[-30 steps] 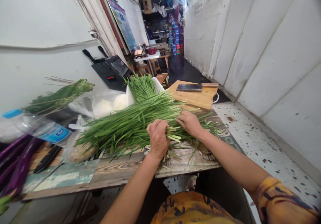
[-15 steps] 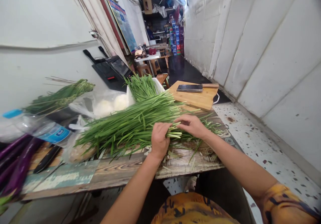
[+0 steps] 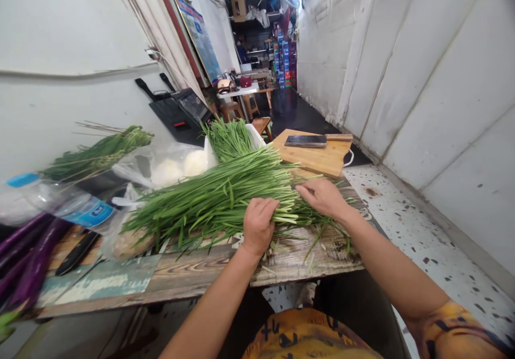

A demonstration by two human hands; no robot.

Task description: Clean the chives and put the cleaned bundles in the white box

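Observation:
A large heap of green garlic chives (image 3: 209, 187) lies across the wooden table, leaves to the left and pale stem ends to the right. My left hand (image 3: 259, 225) is closed around a bunch at the near side of the heap, its pale ends sticking out to the right of my fingers. My right hand (image 3: 323, 198) is just right of those ends, thumb and fingers pinched together. Whatever may be in that pinch is too small to make out. Loose trimmings (image 3: 314, 238) are scattered beneath and beside both hands.
Behind the heap lies a cutting board (image 3: 309, 158) with a cleaver (image 3: 306, 141) on it. A white container (image 3: 255, 136) holds more chives. On the left are eggplants (image 3: 38, 265), a plastic bottle (image 3: 86, 209), a black-handled knife (image 3: 76, 253) and bagged white vegetables (image 3: 169, 171).
My right hand has moved right, away from the stem ends by my left hand. My left hand keeps its hold on the chives, nearly in place.

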